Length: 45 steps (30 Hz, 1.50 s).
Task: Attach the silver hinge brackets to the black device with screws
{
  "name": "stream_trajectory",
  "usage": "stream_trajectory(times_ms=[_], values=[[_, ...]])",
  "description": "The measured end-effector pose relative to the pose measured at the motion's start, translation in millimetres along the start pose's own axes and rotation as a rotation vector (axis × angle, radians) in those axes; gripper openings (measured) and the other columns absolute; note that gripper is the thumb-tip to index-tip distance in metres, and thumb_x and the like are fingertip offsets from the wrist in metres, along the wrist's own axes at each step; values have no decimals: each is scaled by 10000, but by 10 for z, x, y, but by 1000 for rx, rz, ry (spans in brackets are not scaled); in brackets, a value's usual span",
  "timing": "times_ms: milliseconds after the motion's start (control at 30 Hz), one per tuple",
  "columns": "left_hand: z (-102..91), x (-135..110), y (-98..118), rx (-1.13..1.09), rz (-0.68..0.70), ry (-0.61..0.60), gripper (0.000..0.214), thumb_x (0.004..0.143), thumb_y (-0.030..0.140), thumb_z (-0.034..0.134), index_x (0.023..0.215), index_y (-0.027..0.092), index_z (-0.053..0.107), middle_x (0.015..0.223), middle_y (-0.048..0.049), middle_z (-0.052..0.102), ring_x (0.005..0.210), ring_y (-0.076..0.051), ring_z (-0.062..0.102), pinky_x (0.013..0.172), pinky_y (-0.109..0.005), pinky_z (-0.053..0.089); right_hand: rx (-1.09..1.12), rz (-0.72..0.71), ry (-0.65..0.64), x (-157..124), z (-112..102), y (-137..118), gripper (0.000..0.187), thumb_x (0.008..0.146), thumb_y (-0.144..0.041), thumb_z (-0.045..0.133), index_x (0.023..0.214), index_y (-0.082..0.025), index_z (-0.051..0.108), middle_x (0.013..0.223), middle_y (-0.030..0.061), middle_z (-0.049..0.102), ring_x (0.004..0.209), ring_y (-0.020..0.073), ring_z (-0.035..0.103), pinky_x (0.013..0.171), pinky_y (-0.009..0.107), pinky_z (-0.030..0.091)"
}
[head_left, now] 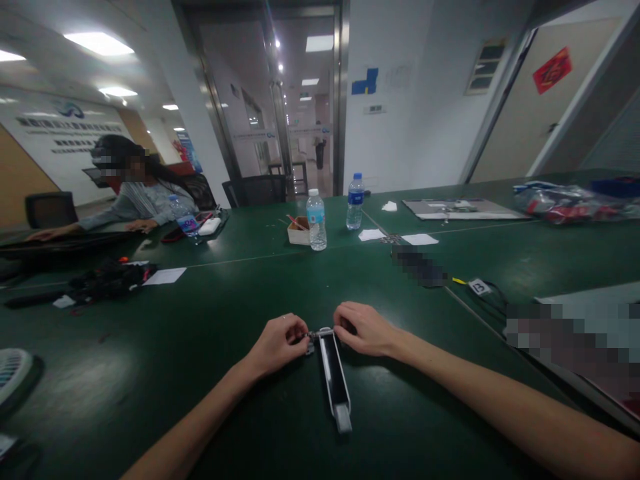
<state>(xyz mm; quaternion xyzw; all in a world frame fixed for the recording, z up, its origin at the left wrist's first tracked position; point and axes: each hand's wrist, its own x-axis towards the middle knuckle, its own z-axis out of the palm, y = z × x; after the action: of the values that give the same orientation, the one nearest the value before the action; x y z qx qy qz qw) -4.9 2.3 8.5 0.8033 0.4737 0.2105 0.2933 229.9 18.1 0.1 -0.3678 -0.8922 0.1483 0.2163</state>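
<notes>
A long, narrow white-framed object (336,377) with a dark inner strip lies on the green table, its pale, blocky end pointing towards me. Across its far end runs a short metal piece (326,332). My left hand (284,341) is closed in a pinch on a small metal part (311,339) at the left of that end. On the opposite side, my right hand (364,329) has its fingers curled in and pressed to the right of the far end. Its fingertips are partly hidden, and what kind of object this is I cannot make out.
Beyond my hands stand a water bottle (317,223), a small box (299,231) and a blue-capped bottle (355,203). Tangled black gear (107,281) lies left, a cable with a tag (480,287) right. A person (145,187) sits at far left.
</notes>
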Motion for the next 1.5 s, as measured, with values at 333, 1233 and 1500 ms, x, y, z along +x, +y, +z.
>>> stream_trajectory(times_ms=[333,1233,1500], values=[[-18,-9,30,43,1,-27,205,819,332,550,872,151,631,771,-3,550,654,-132,490,563,-231,394,56,-39,-39,-78,-72,10,100,815,-186,501,896,-150,549,830,40,531,742,142,460,677,271,373],[-51,-13,37,-36,-39,-44,230,824,355,553,922,156,615,785,4,545,636,-120,488,559,-228,402,62,-57,-27,-67,-19,59,100,815,-220,509,878,-151,546,810,25,524,721,133,454,665,265,362],[-65,-16,53,-15,-37,-61,232,847,352,516,908,151,615,804,-13,572,656,-131,504,574,-236,409,65,-51,-37,-59,-58,28,91,805,-200,512,873,-148,544,807,29,528,714,134,456,663,264,363]])
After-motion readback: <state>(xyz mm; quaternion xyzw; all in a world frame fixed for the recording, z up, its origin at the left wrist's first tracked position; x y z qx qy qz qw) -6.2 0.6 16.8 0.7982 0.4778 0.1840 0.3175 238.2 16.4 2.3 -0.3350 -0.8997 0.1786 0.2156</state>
